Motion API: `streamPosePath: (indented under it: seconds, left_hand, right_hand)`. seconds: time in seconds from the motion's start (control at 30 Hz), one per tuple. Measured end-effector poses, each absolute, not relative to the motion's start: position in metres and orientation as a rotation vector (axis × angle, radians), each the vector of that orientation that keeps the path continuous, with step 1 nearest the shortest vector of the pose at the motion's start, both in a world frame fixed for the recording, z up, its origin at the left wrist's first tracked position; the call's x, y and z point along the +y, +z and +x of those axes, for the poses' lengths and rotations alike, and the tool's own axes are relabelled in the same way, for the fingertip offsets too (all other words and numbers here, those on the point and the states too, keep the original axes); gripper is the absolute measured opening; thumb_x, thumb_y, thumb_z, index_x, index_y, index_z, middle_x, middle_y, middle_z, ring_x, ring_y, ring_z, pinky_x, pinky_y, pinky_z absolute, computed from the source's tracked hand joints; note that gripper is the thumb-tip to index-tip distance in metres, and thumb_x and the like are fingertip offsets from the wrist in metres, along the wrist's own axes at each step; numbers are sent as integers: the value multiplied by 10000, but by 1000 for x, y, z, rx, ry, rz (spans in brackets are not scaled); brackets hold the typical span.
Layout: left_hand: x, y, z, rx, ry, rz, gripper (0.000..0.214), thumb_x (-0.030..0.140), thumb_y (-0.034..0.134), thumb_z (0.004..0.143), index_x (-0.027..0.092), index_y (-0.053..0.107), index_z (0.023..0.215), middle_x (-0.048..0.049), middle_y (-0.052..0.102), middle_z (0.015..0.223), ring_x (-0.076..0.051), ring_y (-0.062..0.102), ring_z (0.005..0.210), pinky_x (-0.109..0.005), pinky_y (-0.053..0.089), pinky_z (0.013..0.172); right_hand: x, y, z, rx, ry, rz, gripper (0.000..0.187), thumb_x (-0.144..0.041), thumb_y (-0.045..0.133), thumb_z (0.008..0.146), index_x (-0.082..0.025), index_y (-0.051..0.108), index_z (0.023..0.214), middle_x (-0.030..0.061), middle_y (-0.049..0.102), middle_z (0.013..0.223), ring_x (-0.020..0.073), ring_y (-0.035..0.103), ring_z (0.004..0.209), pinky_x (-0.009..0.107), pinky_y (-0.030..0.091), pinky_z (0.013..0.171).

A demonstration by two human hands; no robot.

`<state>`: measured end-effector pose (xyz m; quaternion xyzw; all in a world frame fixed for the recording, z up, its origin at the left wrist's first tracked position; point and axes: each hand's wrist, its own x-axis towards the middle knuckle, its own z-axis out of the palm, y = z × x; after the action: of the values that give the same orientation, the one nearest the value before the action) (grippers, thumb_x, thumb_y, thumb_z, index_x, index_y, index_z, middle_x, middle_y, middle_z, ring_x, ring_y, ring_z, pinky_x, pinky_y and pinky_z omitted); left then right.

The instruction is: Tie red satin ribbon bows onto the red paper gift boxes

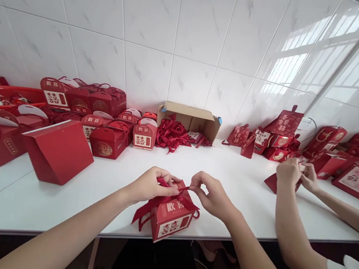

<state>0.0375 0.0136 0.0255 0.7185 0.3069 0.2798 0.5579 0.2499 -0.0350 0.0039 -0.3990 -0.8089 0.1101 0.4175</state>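
Note:
A red gift box (172, 220) with gold characters sits at the front edge of the white table, its front overhanging slightly. Across its top runs a red ribbon (147, 207) with a loose tail hanging to the left. My left hand (153, 185) pinches the ribbon at the middle of the box top, thumb against fingers. On the other side, my right hand (212, 194) grips a length of the same ribbon between thumb and fingertips, drawn out to the right. A thin red cord handle (197, 214) shows at the box's right side.
An open cardboard box (190, 113) against the tiled wall holds a pile of red ribbons (172, 133). Several finished-looking red boxes (110, 139) and a plain red box (59, 151) stand left. At right, a co-worker's hands (291, 174) handle a red folded box.

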Motion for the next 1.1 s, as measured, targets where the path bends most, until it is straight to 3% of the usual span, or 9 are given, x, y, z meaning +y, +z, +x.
streamPosePath:
  seconds: [0.17, 0.3, 0.47, 0.63, 0.9, 1.1]
  left_hand:
    - [18, 27, 36, 702, 616, 1711, 273, 262, 823, 587, 149, 578, 635, -145, 719, 969, -317, 577, 1151, -425, 468, 917]
    - [18, 28, 34, 669, 637, 1672, 309, 272, 814, 613, 162, 526, 619, -113, 727, 920, -298, 581, 1148, -422, 467, 937]
    - [13, 26, 38, 692, 699, 1731, 323, 306, 774, 667, 177, 493, 573, -89, 730, 833, -297, 591, 1137, -423, 446, 964]
    - [5, 25, 44, 760, 766, 1773, 372, 304, 762, 658, 197, 434, 519, -62, 709, 723, -311, 615, 1099, -398, 485, 889]
    - [1, 22, 40, 763, 719, 1760, 284, 269, 758, 651, 185, 503, 558, -119, 725, 965, -318, 579, 1154, -407, 479, 911]
    - [6, 21, 39, 743, 704, 1715, 285, 237, 795, 618, 177, 516, 609, -125, 718, 962, -325, 552, 1189, -437, 462, 940]
  right_hand:
    - [-36, 0, 250, -1981, 240, -993, 47, -162, 495, 880, -191, 525, 904, 31, 577, 820, 128, 534, 733, 248, 445, 638]
    - [-37, -1, 251, -2026, 281, -952, 176, -240, 546, 887, -198, 596, 1050, 65, 624, 918, 143, 570, 795, 278, 480, 698]
    - [-35, -6, 246, -1940, 287, -956, 142, -273, 563, 881, -181, 637, 803, 48, 629, 789, 135, 578, 726, 266, 474, 645]
    - [-32, -7, 235, -1777, 199, -986, 191, -293, 576, 869, -186, 638, 724, 33, 644, 678, 130, 553, 627, 264, 450, 580]
    - [-30, -7, 242, -1623, 215, -1068, 134, -275, 680, 793, -197, 689, 684, 23, 681, 653, 130, 564, 587, 263, 450, 574]
    - [-32, -11, 247, -1563, 284, -1093, 172, -319, 660, 805, -192, 668, 689, 24, 667, 653, 141, 574, 609, 277, 462, 604]
